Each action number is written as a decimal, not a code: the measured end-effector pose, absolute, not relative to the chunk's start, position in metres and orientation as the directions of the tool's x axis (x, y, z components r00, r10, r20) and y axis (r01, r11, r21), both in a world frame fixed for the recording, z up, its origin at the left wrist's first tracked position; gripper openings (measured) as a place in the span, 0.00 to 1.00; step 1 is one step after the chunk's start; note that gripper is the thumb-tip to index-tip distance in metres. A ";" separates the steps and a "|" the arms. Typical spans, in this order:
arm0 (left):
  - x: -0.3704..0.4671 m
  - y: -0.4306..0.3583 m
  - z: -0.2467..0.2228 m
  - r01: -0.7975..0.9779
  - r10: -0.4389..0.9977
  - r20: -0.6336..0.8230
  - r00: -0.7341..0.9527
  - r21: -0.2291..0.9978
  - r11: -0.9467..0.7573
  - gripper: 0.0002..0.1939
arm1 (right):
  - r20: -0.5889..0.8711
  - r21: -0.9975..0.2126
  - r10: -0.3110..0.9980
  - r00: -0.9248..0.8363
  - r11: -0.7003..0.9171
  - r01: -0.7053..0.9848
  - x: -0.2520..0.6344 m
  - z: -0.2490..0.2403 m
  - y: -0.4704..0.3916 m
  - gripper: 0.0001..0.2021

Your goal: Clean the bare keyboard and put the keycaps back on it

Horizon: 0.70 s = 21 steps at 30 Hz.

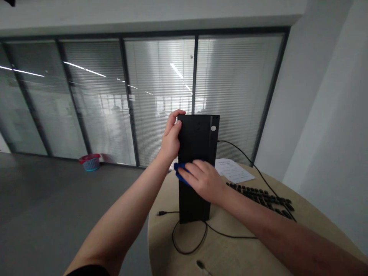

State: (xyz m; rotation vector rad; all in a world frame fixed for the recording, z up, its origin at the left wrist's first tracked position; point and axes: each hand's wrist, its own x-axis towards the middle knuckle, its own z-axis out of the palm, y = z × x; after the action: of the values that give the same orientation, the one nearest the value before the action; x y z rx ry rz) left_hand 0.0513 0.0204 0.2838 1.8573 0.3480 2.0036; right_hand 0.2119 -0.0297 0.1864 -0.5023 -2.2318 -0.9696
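A tall black rectangular case (pixel 195 142) stands upright on the wooden table (pixel 230 255), a pale round spot near its top right. My left hand (pixel 171 138) grips its upper left corner, fingers over the top edge and thumb on the front. Lower down, my right hand (pixel 204 179) presses a blue cloth (pixel 181 175) against the front face, its fingers closed over the cloth. Much of the cloth is hidden under those fingers.
Right of the case lie a black keyboard (pixel 258 195) and printed paper (pixel 234 170). A black cable (pixel 188 253) loops at the case's foot; its plug (pixel 161 213) points left. A small brush-like item (pixel 200 264) lies near the front. On the floor sits a basket (pixel 91 164).
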 end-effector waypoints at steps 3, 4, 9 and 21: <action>0.053 0.021 0.284 -0.159 0.446 0.895 -0.031 0.436 -0.886 0.17 | 0.577 0.511 0.067 -0.814 0.747 0.424 0.211 0.123 -0.029 0.11; 0.054 0.021 0.284 -0.168 0.444 0.896 -0.026 0.434 -0.885 0.17 | 0.541 0.506 0.076 -0.838 0.766 0.396 0.211 0.103 -0.029 0.10; 0.054 0.022 0.282 -0.140 0.421 0.906 -0.043 0.412 -0.900 0.17 | 0.400 0.473 0.148 -0.904 0.812 0.342 0.212 0.053 -0.035 0.07; 0.058 0.037 0.281 -0.168 0.437 0.899 -0.017 0.428 -0.888 0.28 | 0.501 0.311 0.252 -0.828 0.840 0.444 0.242 0.048 -0.046 0.09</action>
State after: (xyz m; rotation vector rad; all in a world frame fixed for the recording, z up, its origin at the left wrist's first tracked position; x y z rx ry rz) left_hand 0.0583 0.0374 0.2807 1.8523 0.2798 1.9586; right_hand 0.2417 -0.0461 0.0485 -0.5140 -2.5697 -0.5852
